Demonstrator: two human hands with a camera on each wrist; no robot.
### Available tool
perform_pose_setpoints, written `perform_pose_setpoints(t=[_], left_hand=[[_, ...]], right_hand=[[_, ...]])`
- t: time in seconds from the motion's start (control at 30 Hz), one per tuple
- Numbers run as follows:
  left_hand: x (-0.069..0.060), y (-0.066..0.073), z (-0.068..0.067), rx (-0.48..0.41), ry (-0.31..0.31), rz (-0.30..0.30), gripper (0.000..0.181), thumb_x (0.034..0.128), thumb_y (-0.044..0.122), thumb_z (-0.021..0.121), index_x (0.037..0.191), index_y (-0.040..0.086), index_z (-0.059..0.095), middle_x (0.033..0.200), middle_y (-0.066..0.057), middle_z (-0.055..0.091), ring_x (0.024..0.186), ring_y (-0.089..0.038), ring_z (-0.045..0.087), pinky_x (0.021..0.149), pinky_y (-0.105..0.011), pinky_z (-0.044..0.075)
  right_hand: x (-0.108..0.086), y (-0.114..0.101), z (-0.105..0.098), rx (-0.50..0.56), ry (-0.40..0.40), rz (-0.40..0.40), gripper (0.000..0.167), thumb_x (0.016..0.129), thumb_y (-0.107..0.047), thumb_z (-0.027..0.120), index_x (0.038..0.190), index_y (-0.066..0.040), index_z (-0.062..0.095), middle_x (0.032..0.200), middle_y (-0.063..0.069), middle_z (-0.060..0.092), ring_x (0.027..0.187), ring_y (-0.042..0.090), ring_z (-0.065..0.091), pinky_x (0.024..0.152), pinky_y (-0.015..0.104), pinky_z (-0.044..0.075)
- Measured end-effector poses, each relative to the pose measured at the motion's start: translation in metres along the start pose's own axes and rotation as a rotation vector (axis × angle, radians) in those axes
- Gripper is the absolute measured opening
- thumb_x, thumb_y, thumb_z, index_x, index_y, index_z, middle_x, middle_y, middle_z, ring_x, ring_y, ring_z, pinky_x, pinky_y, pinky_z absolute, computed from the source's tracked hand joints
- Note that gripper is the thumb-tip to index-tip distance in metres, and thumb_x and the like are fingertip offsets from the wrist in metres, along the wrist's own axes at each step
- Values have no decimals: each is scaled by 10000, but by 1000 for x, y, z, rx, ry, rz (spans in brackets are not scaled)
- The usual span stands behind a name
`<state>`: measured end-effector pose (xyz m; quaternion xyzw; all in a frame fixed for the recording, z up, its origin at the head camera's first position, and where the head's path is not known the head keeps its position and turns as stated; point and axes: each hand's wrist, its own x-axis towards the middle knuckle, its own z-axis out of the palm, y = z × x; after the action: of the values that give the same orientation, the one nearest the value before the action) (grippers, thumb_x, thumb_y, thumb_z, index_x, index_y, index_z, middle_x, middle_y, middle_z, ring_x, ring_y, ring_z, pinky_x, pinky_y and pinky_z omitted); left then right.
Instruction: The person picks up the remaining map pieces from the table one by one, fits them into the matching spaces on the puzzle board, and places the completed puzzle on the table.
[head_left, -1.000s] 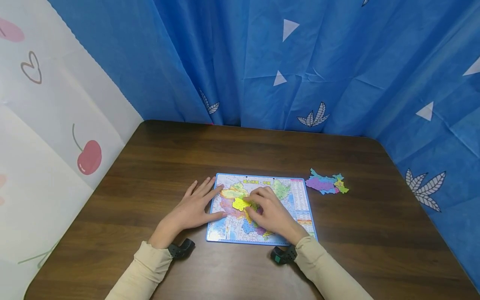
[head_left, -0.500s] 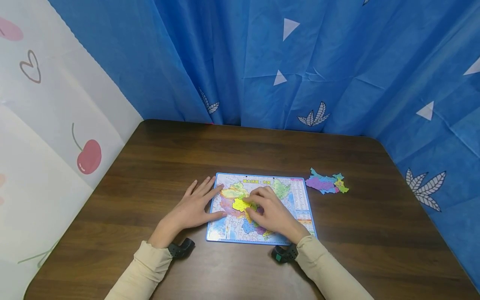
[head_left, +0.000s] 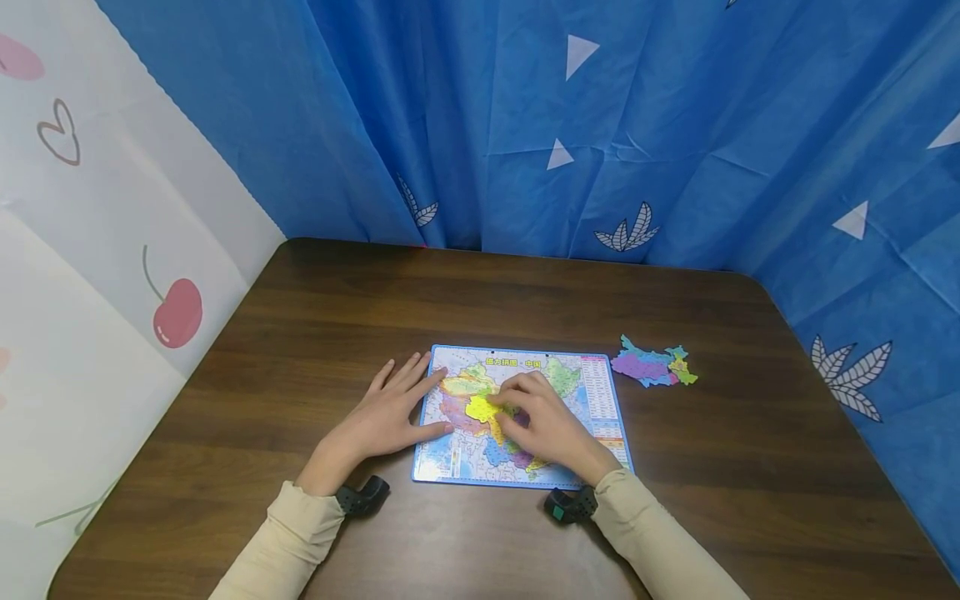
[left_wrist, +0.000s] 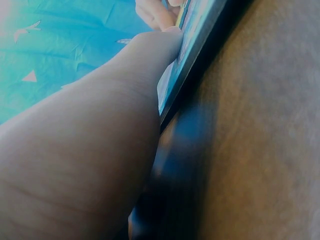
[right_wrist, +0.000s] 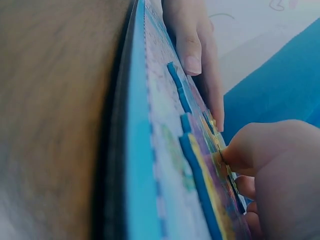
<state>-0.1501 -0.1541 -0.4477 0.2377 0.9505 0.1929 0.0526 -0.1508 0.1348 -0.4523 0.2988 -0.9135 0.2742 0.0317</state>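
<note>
A map puzzle board (head_left: 431, 467) lies flat on the bench (head_left: 375, 300), wide side toward the person. Around its 9 o'clock edge, the left hand (head_left: 378, 425) rests with fingers spread, holding nothing; its thumb and index finger touch the board. Near the board's centre, the right hand (head_left: 547, 425) is curled, thumb and index finger pinching the 3 o'clock end of a bright yellow puzzle piece (head_left: 480, 407). A green region (head_left: 562, 379) shows toward the board's 1 o'clock corner. Between 2 and 3 o'clock from the board, just beside it, lies a cluster of purple, blue and yellow-green pieces (head_left: 645, 368). A blue curtain (head_left: 525, 100) hangs at 12 o'clock, beyond the bench; a white printed sheet (head_left: 97, 292) stands toward 10.
</note>
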Motion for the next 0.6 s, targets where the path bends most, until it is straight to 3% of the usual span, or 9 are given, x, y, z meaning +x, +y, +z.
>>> perform_pose_setpoints(t=[0.27, 0.47, 0.6], left_hand=[[-1, 1, -1, -1, -5, -6, 913, 886, 717, 625, 1609, 214, 385, 1725, -99, 181, 1600, -326, 148, 1264, -630, 51], [-1, 1, -1, -1, -8, -3, 916, 890, 717, 619, 1615, 216, 371, 1728, -92, 167, 1602, -322, 136, 1265, -629, 40], [-1, 0, -1, 8, -7, 1, 918, 889, 732, 607, 1615, 222, 372, 1729, -90, 165, 1603, -323, 135, 1262, -635, 46]], right_hand=[[-2, -1, -1, -16, -12, 4, 273, 960, -284, 736, 1223, -224, 777, 1186, -81, 667, 1128, 128, 521, 964, 372, 527], [-2, -4, -1, -86, -55, -51, 344, 986, -340, 696, 1322, -273, 723, 1315, -68, 634, 1207, 136, 514, 1002, 387, 529], [-1, -4, 0, -102, -71, -53, 326, 995, -370, 684, 1303, -276, 736, 1324, -76, 625, 1203, 122, 510, 1006, 365, 518]])
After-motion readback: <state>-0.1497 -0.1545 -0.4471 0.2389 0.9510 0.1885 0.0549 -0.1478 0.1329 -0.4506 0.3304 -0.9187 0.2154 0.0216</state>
